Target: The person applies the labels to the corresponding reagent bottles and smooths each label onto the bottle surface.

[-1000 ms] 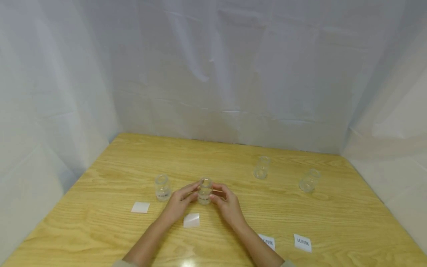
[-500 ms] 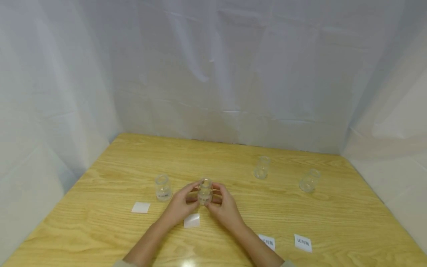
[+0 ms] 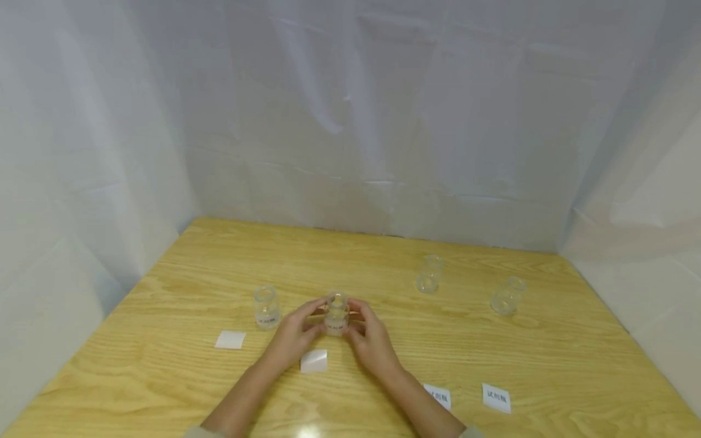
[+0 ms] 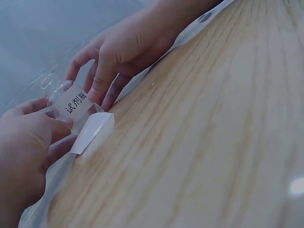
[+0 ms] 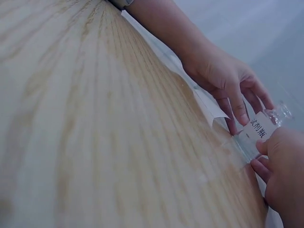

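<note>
A small clear glass bottle (image 3: 336,313) stands upright near the middle of the table, with a white printed label (image 4: 75,101) on its front. From the left, my left hand (image 3: 294,333) grips it with fingers curled around the side and thumb near the label's edge. My right hand (image 3: 373,340) grips the opposite side, its thumb (image 5: 261,146) at the label. Just left of my left hand is a second labelled glass bottle (image 3: 266,309), upright. In front of the held bottle lies a blank white paper piece (image 3: 314,361).
Another blank paper piece (image 3: 230,339) lies at the left. Two unlabelled glass bottles, one farther back (image 3: 429,275) and one at the right (image 3: 508,296), stand on the wooden table (image 3: 569,340). Two printed labels (image 3: 496,398) lie at the front right. White sheeting (image 3: 383,121) surrounds the table.
Both thumbs have shifted on the bottle: they moved in toward the lower front of the bottle, then back out to its sides. The bottle stays in place.
</note>
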